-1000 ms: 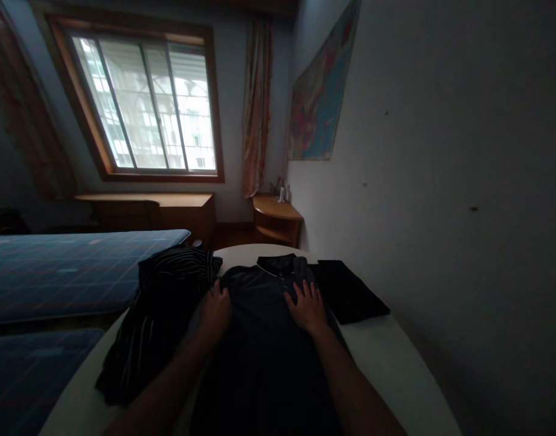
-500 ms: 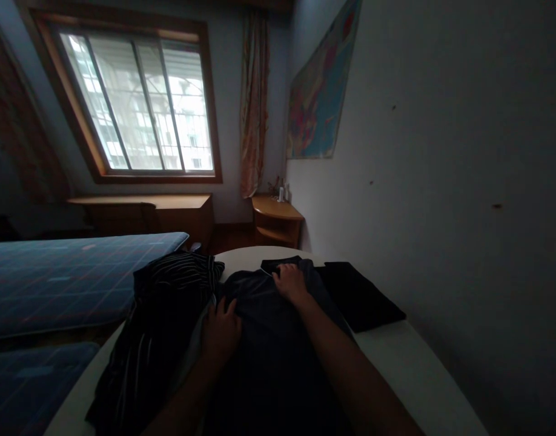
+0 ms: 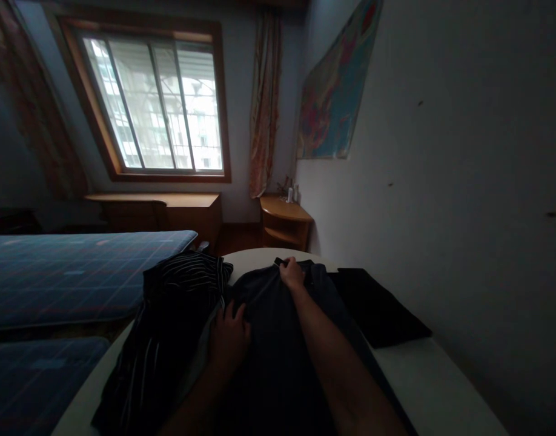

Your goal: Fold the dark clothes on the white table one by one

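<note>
A dark grey polo shirt (image 3: 278,351) lies spread on the round white table (image 3: 423,375), its collar at the far end. My right hand (image 3: 292,274) is at the collar, fingers closed on its left part. Lower down, my left hand (image 3: 230,330) rests on the shirt's left side with the fingers spread. Left of the shirt is a heap of black clothing with white stripes (image 3: 187,278). A folded black garment (image 3: 378,306) lies to the right. The lower part of the shirt is very dark and partly behind my forearms.
A blue plaid mattress (image 3: 78,275) stands beyond the table's left edge, with another blue mattress (image 3: 42,375) lower and nearer. The white wall (image 3: 464,242) runs close along the right. A wooden desk (image 3: 191,200) and a corner shelf (image 3: 284,209) are farther back.
My right hand has moved up from the shirt's button placket to the collar and closed on it. My left hand has slid down a little along the shirt's side. The view has shifted slightly.
</note>
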Demonstrator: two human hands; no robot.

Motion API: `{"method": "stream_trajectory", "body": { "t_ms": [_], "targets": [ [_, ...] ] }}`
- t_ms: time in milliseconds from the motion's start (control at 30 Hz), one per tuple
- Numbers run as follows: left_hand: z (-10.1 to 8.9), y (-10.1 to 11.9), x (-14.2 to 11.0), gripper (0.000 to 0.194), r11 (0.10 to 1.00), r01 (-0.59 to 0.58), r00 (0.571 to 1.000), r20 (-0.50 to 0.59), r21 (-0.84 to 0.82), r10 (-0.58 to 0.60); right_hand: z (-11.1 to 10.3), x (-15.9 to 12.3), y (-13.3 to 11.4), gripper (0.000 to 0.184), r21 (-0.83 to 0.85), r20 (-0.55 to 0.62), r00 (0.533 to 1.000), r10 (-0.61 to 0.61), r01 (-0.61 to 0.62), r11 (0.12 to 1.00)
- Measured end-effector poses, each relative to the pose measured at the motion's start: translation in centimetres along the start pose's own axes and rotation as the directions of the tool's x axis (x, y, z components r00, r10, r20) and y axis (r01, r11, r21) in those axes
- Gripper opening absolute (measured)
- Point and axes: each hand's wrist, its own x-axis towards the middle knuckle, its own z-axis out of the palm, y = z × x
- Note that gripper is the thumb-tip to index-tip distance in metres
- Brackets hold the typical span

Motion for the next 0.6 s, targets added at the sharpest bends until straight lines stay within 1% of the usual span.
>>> {"method": "stream_trajectory", "body": {
  "t_ms": [100, 200, 300, 367, 500, 600],
  "targets": [
    [0.3, -0.1, -0.1, 0.044, 1.0, 0.002, 1.0, -0.019, 0.001, -0.002, 0.0, 0.2, -0.2, 0.041, 0.011, 0.024, 0.998, -0.063, 0.062, 0.998],
    [0.5, -0.1, -0.1, 0.045, 1.0, 0.0, 1.0, -0.016, 0.004, 0.0, 0.2, 0.1, -0.7, 0.046, 0.008, 0.037, 0.987, -0.158, 0.158, 0.987],
    [0.3, -0.1, 0.0, 0.045, 1.0, -0.009, 1.0, 0.007, -0.002, 0.009, 0.6, 0.2, -1.4, 0.04, -0.008, 0.042, 0.971, -0.234, 0.234, 0.972],
    [0.1, 0.0, 0.0, 0.045, 1.0, 0.008, 1.0, 0.019, -0.006, -0.007, 0.9, 0.4, -1.8, 0.04, -0.028, 0.034, 0.971, -0.236, 0.236, 0.971],
    [-0.2, 0.1, 0.0, 0.044, 0.999, 0.028, 1.0, 0.013, -0.026, -0.027, 1.5, 0.5, -1.9, 0.046, -0.072, 0.002, 0.981, -0.193, 0.193, 0.979],
    [-0.1, 0.1, 0.0, 0.043, 0.999, 0.03, 1.0, -0.007, -0.034, -0.031, 1.6, -0.3, -1.8, 0.043, -0.107, -0.014, 0.975, -0.223, 0.22, 0.969]
  ]
}}
